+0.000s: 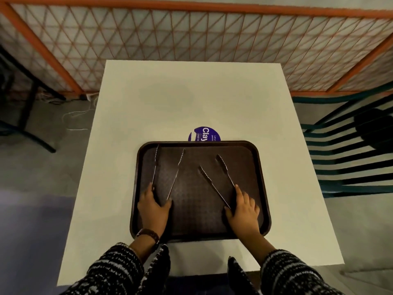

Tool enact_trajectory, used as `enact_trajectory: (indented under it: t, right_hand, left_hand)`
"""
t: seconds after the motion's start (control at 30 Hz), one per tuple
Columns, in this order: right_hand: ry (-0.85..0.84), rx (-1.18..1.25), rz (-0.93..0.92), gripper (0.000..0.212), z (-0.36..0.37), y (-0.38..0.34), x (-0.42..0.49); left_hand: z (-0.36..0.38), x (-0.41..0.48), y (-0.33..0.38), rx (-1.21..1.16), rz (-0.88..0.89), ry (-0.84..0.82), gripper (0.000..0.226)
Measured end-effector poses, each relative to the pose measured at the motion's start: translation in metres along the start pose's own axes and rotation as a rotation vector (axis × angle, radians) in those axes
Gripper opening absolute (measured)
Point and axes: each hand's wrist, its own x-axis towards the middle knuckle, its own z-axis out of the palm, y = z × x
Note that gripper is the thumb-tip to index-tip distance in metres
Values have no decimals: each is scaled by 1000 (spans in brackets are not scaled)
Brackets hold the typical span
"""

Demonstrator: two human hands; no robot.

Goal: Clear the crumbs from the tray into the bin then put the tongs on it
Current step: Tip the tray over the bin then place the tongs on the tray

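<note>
A dark brown tray (251,154) lies on the white table (191,99), near its front edge. Two metal tongs lie on the tray with their arms spread, tips pointing away from me. My left hand (152,209) rests over the hinge end of the left tongs (177,173). My right hand (243,211) rests over the hinge end of the right tongs (212,184). Both hands lie on the handles with fingers curled around them. I see no crumbs on the tray, and no bin is in view.
A round purple sticker (205,133) shows on the table just behind the tray. An orange lattice fence (191,39) runs behind the table. A teal slatted chair (348,150) stands at the right, and a dark table base (25,116) at the left.
</note>
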Motion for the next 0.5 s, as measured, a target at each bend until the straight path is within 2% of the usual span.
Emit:
enact_trajectory:
  t: [0.3,0.4,0.5]
  right_hand:
    - [-18,-35,-20,75,1,6,0]
    - [30,-44,-36,72,0,6,1]
    - [106,-65,-88,75,1,10,3]
  left_hand:
    - [20,-5,4,72,-43,97,83]
    - [17,-7,4,71,-36,108,87]
    - [6,-7,1,3,15,119,71]
